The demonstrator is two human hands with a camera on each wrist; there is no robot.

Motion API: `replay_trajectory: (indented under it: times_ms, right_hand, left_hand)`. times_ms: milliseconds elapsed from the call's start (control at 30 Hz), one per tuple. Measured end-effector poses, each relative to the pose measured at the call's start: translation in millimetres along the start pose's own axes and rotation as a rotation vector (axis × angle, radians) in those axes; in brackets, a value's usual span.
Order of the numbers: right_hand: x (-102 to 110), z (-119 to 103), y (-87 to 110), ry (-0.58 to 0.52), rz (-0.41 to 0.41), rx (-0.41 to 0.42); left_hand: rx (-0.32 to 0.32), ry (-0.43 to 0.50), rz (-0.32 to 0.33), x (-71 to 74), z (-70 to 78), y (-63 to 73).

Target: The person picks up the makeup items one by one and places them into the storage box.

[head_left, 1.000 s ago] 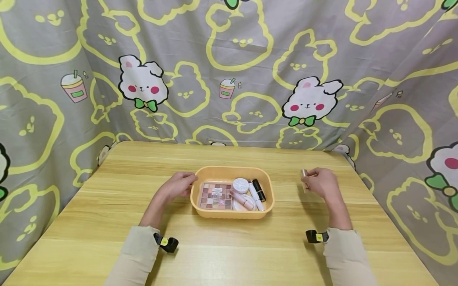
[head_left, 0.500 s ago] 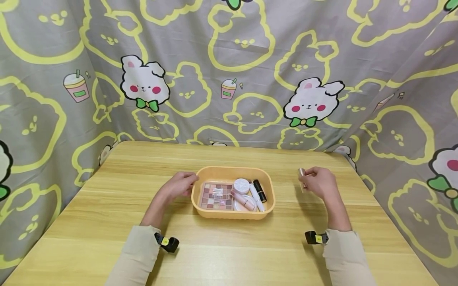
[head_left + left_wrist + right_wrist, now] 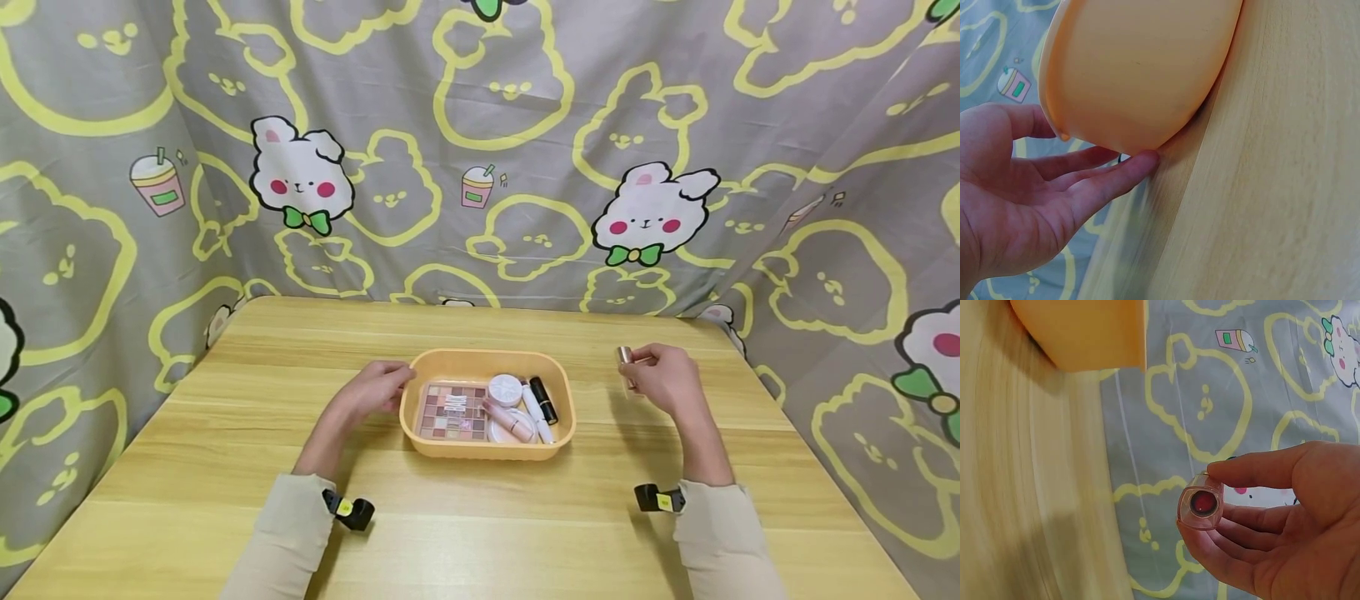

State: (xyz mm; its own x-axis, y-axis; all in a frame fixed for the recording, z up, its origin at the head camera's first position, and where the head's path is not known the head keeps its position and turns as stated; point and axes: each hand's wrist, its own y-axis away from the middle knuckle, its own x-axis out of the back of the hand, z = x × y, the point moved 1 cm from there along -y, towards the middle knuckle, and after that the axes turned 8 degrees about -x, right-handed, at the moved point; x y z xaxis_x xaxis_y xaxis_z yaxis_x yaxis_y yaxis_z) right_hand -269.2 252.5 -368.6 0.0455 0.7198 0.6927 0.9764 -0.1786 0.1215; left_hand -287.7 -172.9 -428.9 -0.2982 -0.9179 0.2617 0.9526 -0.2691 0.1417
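Note:
My right hand pinches a lip gloss tube with a shiny rose-gold end, to the right of the basket. In the right wrist view the tube's clear squarish base faces the camera, with a dark red round spot inside. At the basket's left end, my left hand holds the orange plastic basket. Seen from the left wrist, the thumb is at the rim and another fingertip touches the wall low down. Part of the left fingers is hidden behind the basket.
The basket holds an eyeshadow palette, a round white case, a pink tube, a white tube and a black tube. A wooden table lies beneath, with a patterned curtain behind.
My right hand has moved a little left and away from me with the lip gloss, which appears lifted higher. The left hand and basket stay in place.

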Motion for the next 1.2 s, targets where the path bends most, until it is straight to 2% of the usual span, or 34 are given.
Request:
replay_trajectory:
  times_ms: [300,1200]
  right_hand:
    - [-7,-13,4.8,0.011,0.013,0.036]
    - [-38,-34,13.0,0.005,0.003,0.086]
  left_hand:
    - [0.002,0.012,-0.003,0.2,0.4,0.6]
    - [0.012,0.019,0.001,-1.4,-0.7,0.6]
